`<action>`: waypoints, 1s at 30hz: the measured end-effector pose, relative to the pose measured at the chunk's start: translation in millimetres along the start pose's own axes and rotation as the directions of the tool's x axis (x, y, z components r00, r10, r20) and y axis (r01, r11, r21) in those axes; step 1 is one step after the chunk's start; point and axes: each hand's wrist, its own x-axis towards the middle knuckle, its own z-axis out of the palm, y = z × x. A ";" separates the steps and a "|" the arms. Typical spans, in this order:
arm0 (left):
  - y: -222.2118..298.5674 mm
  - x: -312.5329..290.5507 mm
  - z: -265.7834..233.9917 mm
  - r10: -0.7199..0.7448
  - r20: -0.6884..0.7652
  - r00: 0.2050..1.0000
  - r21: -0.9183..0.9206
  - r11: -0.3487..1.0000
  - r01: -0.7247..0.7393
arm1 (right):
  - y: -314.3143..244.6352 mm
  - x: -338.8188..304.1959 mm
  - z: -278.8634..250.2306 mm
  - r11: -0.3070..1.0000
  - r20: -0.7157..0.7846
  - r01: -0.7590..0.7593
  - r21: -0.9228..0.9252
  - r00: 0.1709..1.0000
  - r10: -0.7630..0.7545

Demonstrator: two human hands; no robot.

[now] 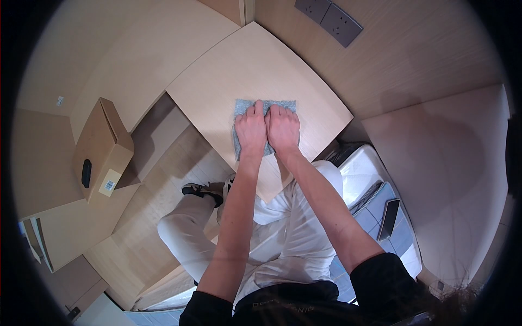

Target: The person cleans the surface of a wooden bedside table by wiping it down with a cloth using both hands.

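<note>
A grey-blue cloth (240, 109), roughly square, lies flat on a light wooden tabletop (223, 81) in front of me. My left hand (251, 130) presses on its left half with the fingers curled. Close beside it, my right hand (283, 128) bears down on the right half, its fingers also bent under. Both hands appear to grip the fabric, though the fingertips are hidden beneath the knuckles. The cloth's far edge and left edge show around the hands.
At left, a brown cardboard box (95, 149) with a black handle stands on a wooden surface. A phone (388, 219) rests on blue-checked bedding (375, 204) at right. Dark wall sockets (341, 25) are beyond the table. A shoe (202, 192) is on the wooden floor.
</note>
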 end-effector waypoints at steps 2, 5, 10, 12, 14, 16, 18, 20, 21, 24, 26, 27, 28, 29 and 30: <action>1.8 -0.1 -1.1 0.035 -0.098 0.995 -0.081 0.996 -0.043 | 0.4 0.0 -0.8 1.000 0.006 -0.001 -0.001 1.000 0.001; 0.7 -1.5 -1.1 0.050 -0.148 0.988 -0.126 0.990 -0.069 | 0.9 0.0 1.3 1.000 0.014 -0.014 0.002 1.000 0.014; -1.9 -3.7 0.7 0.065 -0.105 0.992 -0.141 0.987 -0.079 | 1.6 0.5 0.1 0.999 0.000 0.000 0.036 1.000 0.000; -2.4 -3.7 2.0 0.038 -0.066 0.997 -0.158 0.986 -0.048 | 1.0 0.8 0.0 0.999 0.000 -0.002 0.038 1.000 0.002; -2.3 -2.9 2.6 0.032 -0.086 0.996 -0.159 0.986 -0.046 | 1.3 0.4 -0.1 0.999 0.001 -0.004 0.038 1.000 0.004; -2.2 -2.2 3.5 0.052 -0.105 0.993 -0.122 0.990 -0.065 | 1.3 0.1 -0.8 0.999 0.005 -0.017 0.041 1.000 0.017; -1.9 -2.1 3.9 0.072 -0.122 0.990 -0.085 0.993 -0.083 | 1.3 0.0 -0.9 0.999 -0.001 -0.016 0.044 1.000 0.016; -1.3 -2.3 4.3 0.066 -0.130 0.989 -0.101 0.992 -0.079 | 1.6 -0.5 -0.4 0.999 -0.006 -0.016 0.045 1.000 0.016; -1.8 -2.3 4.9 0.065 -0.129 0.990 -0.101 0.992 -0.078 | 0.9 -0.3 -0.4 0.999 0.010 -0.019 0.030 1.000 0.019; -2.5 -1.9 6.4 0.066 -0.123 0.990 -0.075 0.994 -0.076 | 0.5 0.5 -0.8 1.000 0.029 -0.023 0.009 0.999 0.023; -1.7 -0.4 5.9 0.034 -0.080 0.996 -0.145 0.988 -0.045 | 1.0 1.7 -2.2 1.000 0.028 -0.024 0.003 0.999 0.024; -2.5 -0.6 6.6 0.033 -0.079 0.996 -0.145 0.988 -0.044 | 0.7 1.7 -1.6 1.000 0.027 -0.021 0.001 0.999 0.021; -3.3 -0.7 7.1 0.031 -0.073 0.997 -0.150 0.988 -0.042 | 0.3 1.8 -1.0 1.000 0.025 -0.019 -0.001 0.999 0.019; -4.0 -0.5 7.5 0.030 -0.068 0.997 -0.155 0.987 -0.041 | -0.2 2.1 -0.6 1.000 0.026 -0.018 -0.001 0.999 0.018; -4.0 -0.6 7.9 0.030 -0.068 0.997 -0.155 0.987 -0.040 | 0.0 1.9 -0.4 1.000 0.026 -0.020 -0.002 0.999 0.020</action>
